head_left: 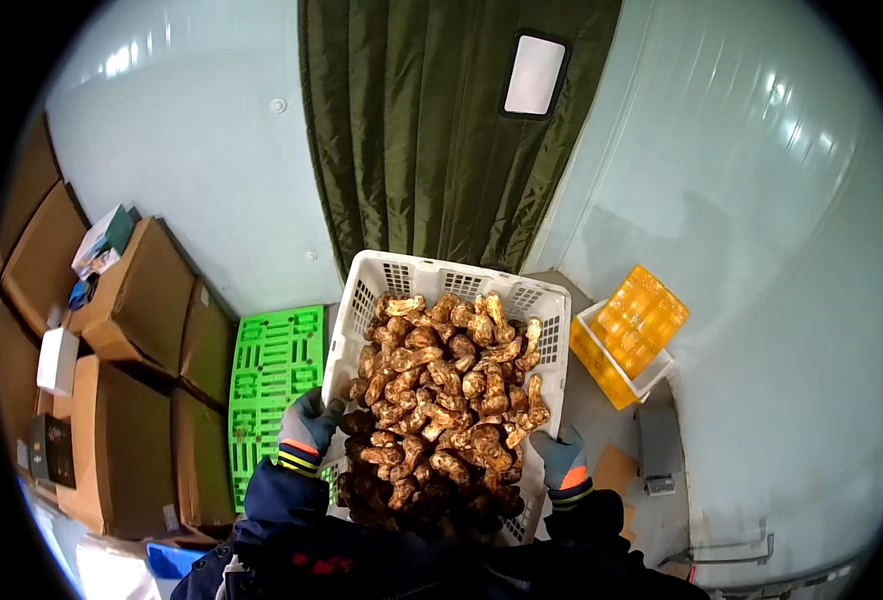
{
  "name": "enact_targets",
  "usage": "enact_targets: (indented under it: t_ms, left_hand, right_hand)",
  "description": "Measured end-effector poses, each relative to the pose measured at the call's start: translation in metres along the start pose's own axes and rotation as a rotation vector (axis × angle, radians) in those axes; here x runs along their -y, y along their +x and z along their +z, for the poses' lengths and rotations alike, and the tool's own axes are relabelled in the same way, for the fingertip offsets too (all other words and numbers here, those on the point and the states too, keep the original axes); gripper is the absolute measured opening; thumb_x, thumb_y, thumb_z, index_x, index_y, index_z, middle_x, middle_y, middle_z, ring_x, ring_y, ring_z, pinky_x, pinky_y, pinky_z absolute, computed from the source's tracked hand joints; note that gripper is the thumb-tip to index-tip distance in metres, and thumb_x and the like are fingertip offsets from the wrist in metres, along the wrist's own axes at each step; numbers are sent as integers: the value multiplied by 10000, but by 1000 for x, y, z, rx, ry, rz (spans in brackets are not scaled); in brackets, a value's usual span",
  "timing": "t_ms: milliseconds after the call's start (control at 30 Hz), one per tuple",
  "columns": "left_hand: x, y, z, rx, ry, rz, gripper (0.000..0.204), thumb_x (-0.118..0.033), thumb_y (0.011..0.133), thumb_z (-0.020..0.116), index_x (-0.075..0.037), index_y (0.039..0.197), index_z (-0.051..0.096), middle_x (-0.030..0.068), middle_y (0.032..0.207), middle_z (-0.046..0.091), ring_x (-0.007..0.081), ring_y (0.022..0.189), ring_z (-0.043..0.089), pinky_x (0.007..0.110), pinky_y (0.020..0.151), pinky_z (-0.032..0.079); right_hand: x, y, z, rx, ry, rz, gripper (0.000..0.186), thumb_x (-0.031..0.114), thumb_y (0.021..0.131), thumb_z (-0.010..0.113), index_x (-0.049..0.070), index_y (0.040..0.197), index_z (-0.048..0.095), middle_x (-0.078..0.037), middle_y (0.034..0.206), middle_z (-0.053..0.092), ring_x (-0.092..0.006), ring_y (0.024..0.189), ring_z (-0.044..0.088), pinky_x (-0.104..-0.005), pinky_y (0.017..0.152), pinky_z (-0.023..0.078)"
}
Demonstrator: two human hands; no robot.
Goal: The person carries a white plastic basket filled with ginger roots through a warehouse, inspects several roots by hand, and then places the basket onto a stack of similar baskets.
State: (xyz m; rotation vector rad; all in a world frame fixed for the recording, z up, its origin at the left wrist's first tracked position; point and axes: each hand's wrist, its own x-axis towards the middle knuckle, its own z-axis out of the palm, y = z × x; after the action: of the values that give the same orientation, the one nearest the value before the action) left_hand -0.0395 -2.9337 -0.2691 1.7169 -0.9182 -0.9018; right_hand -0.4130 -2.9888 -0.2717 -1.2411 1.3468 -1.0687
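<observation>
A white perforated plastic crate (458, 270), held up in front of my body, is heaped with brown, dirt-speckled mushrooms (442, 390). My left hand (307, 425), in a grey glove with a coloured cuff, is closed on the crate's left edge. On the opposite side my right hand (560, 455), in a similar glove, grips the right edge. The crate's near end is in shadow against my dark jacket and partly out of sight.
Stacked cardboard boxes (122, 450) line the left wall, with smaller boxes on them. A green plastic pallet (270, 370) lies beside them. Yellow and white crates (627, 325) stand by the right wall near a grey object (657, 440). An olive quilted door curtain (412, 140) hangs ahead.
</observation>
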Motion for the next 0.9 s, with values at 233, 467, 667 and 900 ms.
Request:
enact_targets:
  t_ms: [233, 467, 667, 900]
  left_hand:
    - [21, 72, -40, -12, -50, -27, 389, -182, 794, 663, 62, 1080, 563, 85, 836, 641, 114, 719, 565, 264, 649, 452]
    - [2, 11, -42, 45, -162, 5, 292, -139, 803, 642, 50, 1018, 583, 46, 807, 619, 97, 669, 539, 237, 601, 433]
    - [-15, 78, -19, 26, -123, 40, 320, -152, 787, 648, 55, 1023, 586, 114, 936, 645, 163, 844, 588, 281, 735, 459]
    - [3, 201, 18, 146, 11, 35, 374, -186, 793, 628, 74, 1055, 566, 128, 937, 647, 180, 821, 600, 283, 739, 458]
  right_hand:
    - [9, 57, 73, 0, 13, 6, 97, 55, 769, 609, -27, 785, 561, -32, 656, 541, -96, 570, 463, -273, 511, 377]
    - [33, 9, 43, 82, 44, 43, 185, 119, 796, 617, 39, 687, 491, -22, 601, 458, -106, 536, 400, -305, 518, 352]
    - [29, 77, 45, 15, 36, 2, 135, 128, 819, 601, 11, 800, 539, -58, 687, 524, -142, 593, 465, -326, 535, 388]
    - [1, 188, 68, -56, -281, 151, 210, 154, 748, 669, -16, 865, 627, -94, 728, 607, -188, 634, 546, -342, 593, 442]
